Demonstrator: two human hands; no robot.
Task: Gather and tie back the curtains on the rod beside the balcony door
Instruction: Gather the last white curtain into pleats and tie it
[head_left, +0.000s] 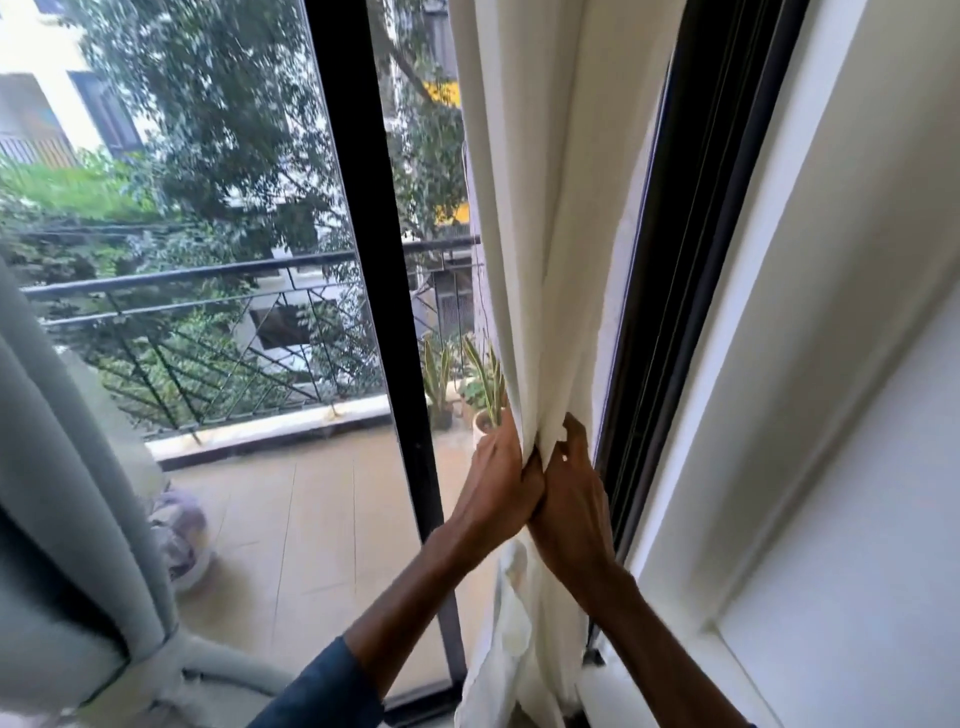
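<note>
The white curtain runs vertically — left hand and right hand clench its gathered waist, knuckles touching.

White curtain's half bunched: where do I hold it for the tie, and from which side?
Probably at the narrow waist, where the left hand and right hand pinch the folds of the white curtain together. Come from the glass side: that edge hangs free, while the other edge lies close to the black frame.
</note>
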